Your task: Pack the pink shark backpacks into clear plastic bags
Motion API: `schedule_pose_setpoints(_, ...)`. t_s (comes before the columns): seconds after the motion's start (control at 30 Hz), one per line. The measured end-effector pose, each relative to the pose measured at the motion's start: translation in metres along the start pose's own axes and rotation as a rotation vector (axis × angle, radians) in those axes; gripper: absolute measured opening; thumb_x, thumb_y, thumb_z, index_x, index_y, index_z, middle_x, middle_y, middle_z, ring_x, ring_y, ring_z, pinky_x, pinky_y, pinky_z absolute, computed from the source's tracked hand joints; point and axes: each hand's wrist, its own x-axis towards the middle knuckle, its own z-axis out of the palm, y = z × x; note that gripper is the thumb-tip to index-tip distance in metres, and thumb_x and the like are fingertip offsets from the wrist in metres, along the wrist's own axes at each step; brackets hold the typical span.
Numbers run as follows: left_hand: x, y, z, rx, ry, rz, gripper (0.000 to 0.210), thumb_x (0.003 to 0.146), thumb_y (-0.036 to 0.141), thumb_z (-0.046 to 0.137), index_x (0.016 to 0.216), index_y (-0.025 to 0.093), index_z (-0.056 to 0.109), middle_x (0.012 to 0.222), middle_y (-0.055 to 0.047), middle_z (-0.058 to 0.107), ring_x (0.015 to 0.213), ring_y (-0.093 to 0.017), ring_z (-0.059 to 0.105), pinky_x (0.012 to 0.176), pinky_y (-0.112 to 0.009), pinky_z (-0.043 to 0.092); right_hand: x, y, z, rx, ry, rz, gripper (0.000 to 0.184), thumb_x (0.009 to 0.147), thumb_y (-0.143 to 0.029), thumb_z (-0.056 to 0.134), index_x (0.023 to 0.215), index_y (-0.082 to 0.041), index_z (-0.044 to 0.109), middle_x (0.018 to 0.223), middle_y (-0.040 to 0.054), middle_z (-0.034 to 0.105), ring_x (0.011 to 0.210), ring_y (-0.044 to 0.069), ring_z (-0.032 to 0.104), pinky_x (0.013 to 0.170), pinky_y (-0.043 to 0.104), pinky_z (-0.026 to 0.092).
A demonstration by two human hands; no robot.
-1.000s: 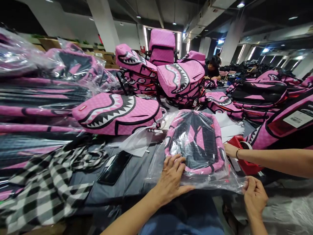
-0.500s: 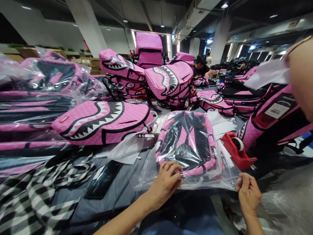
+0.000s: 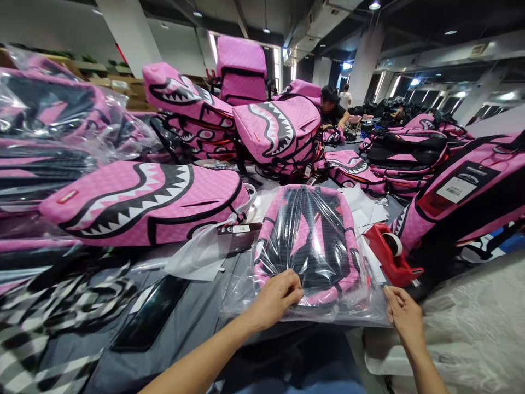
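A pink and black backpack (image 3: 302, 235) lies back side up inside a clear plastic bag (image 3: 371, 311) at the table's near edge. My left hand (image 3: 278, 295) is closed on the plastic over the backpack's near end, and creases fan out from its fingertips. At the bag's near right corner, my right hand (image 3: 405, 313) pinches the plastic between thumb and fingers. Just beyond that hand stands a red tape dispenser (image 3: 385, 251) with a roll of tape. White paper sheets (image 3: 363, 205) lie behind the bag.
A pink shark-mouth backpack (image 3: 164, 200) lies to the left, with bagged backpacks (image 3: 45, 180) stacked beyond. A black phone (image 3: 151, 314) and checked cloth (image 3: 61, 323) are at the near left. A tagged backpack (image 3: 463, 191) leans at right. A person (image 3: 334, 106) sits far back.
My left hand's fingers have closed on the plastic, drawing it into creases. My right hand appears slightly further left. The arm and white sheet at upper right have mostly left view. The camera view has shifted.
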Motion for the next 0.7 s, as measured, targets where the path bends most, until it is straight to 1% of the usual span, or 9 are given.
schedule_pose_setpoints(0.1,-0.002,0.001,0.000,-0.021,-0.010,-0.010,0.013,0.081,0.027,0.053,0.070,0.021,0.054,0.077,0.001,0.057,0.071,-0.015,0.051,0.066,-0.026,0.037,0.009,-0.008,-0.016,0.037,0.021,0.027,0.068,0.049,-0.077,0.081,0.080,-0.019,0.065,0.049,-0.0040,0.054,0.042,0.014,0.050,0.040,0.027,0.040)
schedule_pose_setpoints(0.2,-0.001,0.002,0.000,-0.033,0.003,-0.035,0.013,0.081,0.027,0.054,0.069,0.021,0.055,0.075,0.002,0.057,0.070,-0.015,0.051,0.065,-0.026,0.037,0.028,-0.025,-0.043,-0.010,0.147,-0.015,0.067,0.046,-0.074,0.081,0.080,-0.019,0.065,0.055,0.0004,0.061,0.051,0.019,0.058,0.049,0.032,0.048)
schedule_pose_setpoints(0.27,0.000,0.002,0.000,-0.041,0.017,-0.047,0.013,0.080,0.027,0.054,0.069,0.021,0.056,0.073,0.002,0.058,0.069,-0.015,0.051,0.064,-0.026,0.036,0.047,-0.038,-0.061,-0.182,0.216,-0.134,0.060,0.053,-0.072,0.076,0.080,-0.019,0.067,0.062,0.0041,0.065,0.060,0.022,0.061,0.059,0.037,0.052)
schedule_pose_setpoints(0.33,0.000,0.002,0.001,-0.054,0.022,-0.060,0.013,0.079,0.029,0.055,0.068,0.021,0.056,0.071,0.002,0.057,0.068,-0.015,0.051,0.062,-0.026,0.036,0.068,-0.050,-0.073,-0.383,0.239,-0.269,0.053,0.057,-0.069,0.069,0.079,-0.020,0.071,0.072,0.0075,0.067,0.073,0.026,0.062,0.073,0.043,0.051)
schedule_pose_setpoints(0.4,0.001,0.002,0.001,-0.063,0.025,-0.076,0.014,0.078,0.031,0.054,0.068,0.021,0.055,0.068,0.003,0.056,0.068,-0.016,0.051,0.061,-0.026,0.034,0.088,-0.058,-0.078,-0.478,0.221,-0.281,0.049,0.054,-0.066,0.067,0.074,-0.021,0.071,0.077,0.0087,0.067,0.080,0.027,0.060,0.081,0.045,0.048)
schedule_pose_setpoints(0.47,0.001,0.001,0.001,-0.063,0.035,-0.084,0.015,0.077,0.033,0.053,0.066,0.022,0.054,0.066,0.003,0.055,0.066,-0.016,0.051,0.060,-0.026,0.033,0.101,-0.061,-0.079,-0.462,0.157,-0.186,0.048,0.050,-0.066,0.066,0.067,-0.021,0.070,0.072,0.0084,0.067,0.078,0.027,0.060,0.076,0.043,0.047)
schedule_pose_setpoints(0.53,0.002,0.000,0.001,-0.068,0.041,-0.082,0.017,0.076,0.035,0.053,0.064,0.022,0.053,0.065,0.003,0.055,0.065,-0.016,0.050,0.059,-0.026,0.033,0.107,-0.061,-0.078,-0.426,0.088,-0.098,0.051,0.052,-0.069,0.064,0.063,-0.020,0.070,0.066,0.0076,0.067,0.070,0.026,0.060,0.066,0.039,0.046)
schedule_pose_setpoints(0.6,0.003,0.000,0.001,-0.088,0.041,-0.072,0.019,0.074,0.037,0.054,0.063,0.022,0.053,0.064,0.003,0.055,0.064,-0.017,0.050,0.059,-0.026,0.033,0.107,-0.059,-0.078,-0.394,0.051,-0.071,0.056,0.054,-0.072,0.063,0.066,-0.018,0.072,0.066,0.0079,0.069,0.067,0.025,0.062,0.060,0.035,0.044)
schedule_pose_setpoints(0.7,0.003,-0.001,0.001,-0.113,0.045,-0.071,0.021,0.072,0.040,0.056,0.061,0.023,0.055,0.062,0.003,0.055,0.062,-0.017,0.050,0.059,-0.027,0.034,0.104,-0.058,-0.076,-0.339,0.032,-0.074,0.057,0.054,-0.069,0.069,0.071,-0.016,0.076,0.072,0.0090,0.073,0.071,0.025,0.064,0.060,0.033,0.045)
